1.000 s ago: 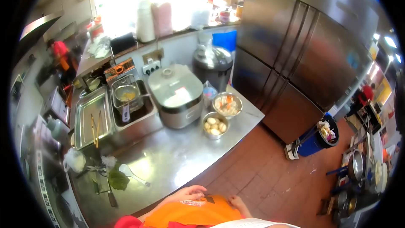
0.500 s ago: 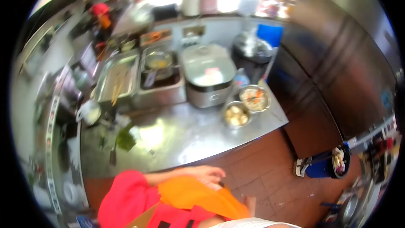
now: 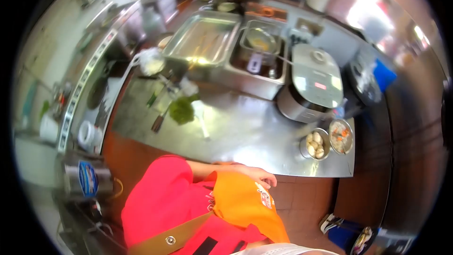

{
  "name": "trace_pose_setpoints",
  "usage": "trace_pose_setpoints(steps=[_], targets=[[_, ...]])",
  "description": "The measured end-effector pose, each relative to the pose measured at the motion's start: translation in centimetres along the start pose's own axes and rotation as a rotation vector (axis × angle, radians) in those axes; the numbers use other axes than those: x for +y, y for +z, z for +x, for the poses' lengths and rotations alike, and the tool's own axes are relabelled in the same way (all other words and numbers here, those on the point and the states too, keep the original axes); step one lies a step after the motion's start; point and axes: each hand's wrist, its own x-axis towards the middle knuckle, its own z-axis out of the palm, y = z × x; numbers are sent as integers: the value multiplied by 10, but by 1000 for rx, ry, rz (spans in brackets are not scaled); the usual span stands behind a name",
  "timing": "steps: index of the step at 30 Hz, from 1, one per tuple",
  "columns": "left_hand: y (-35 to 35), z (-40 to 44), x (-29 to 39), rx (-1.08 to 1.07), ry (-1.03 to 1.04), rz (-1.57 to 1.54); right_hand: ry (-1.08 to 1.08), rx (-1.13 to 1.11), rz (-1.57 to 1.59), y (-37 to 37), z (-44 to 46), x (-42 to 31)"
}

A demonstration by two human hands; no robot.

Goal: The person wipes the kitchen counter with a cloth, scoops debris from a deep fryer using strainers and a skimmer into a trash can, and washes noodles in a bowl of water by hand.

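My left hand hangs in front of the orange apron, close to the steel counter's front edge. Its fingers are loosely bent, and nothing shows in them. The right hand is out of sight; a bit of skin shows at the bottom edge. On the steel counter, a metal bowl of pale, rounded pieces touches or nearly touches a second bowl with white and orange pieces. Farther left lie a leafy green bunch and a tool with a brown handle.
A large grey cooker stands behind the bowls. Beside it are a deep steel pan with a strainer and a shallow steel tray. A blue bin stands on the floor at right. A white tub is at left.
My view has turned to the right and tilted, so the counter and its contents sit differently. The left hand stays before the apron. Skin that showed right of the apron is gone from view.
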Motion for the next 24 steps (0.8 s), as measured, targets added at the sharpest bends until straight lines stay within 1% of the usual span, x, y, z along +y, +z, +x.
trace_pose_setpoints(steps=[4, 5, 8, 10, 11, 12, 13, 15, 17, 19, 20, 24], targets=[[-4, -9, -2, 103, 36, -37, -14, -56, -103, -1, 10, -24], [-7, -15, 3, 132, -10, -40, -17, -69, -125, -1, 13, -31], [-24, -33, -9, 429, 16, 172, -31, -98, -178, 0, 20, -47], [-46, -37, -78, 763, 101, 495, -41, -114, -209, 0, 23, -54], [-58, -53, -89, 947, -29, 824, -43, -127, -225, 1, 25, -59], [-78, -72, -89, 1030, -326, 822, -47, -136, -240, 1, 27, -63], [-89, -88, -118, 1237, -383, 972, -51, -143, -253, 2, 29, -67], [-103, -129, -141, 1329, -606, 946, -62, -155, -280, 2, 32, -73], [-96, -153, -145, 1385, -680, 743, -68, -163, -300, 1, 34, -78], [-90, -167, -156, 1407, -730, 588, -73, -169, -319, 1, 35, -83], [-90, -169, -171, 1404, -745, 537, -76, -169, -323, 1, 35, -85], [-85, -190, -184, 1396, -773, 373, -79, -171, -347, -1, 35, -91]])
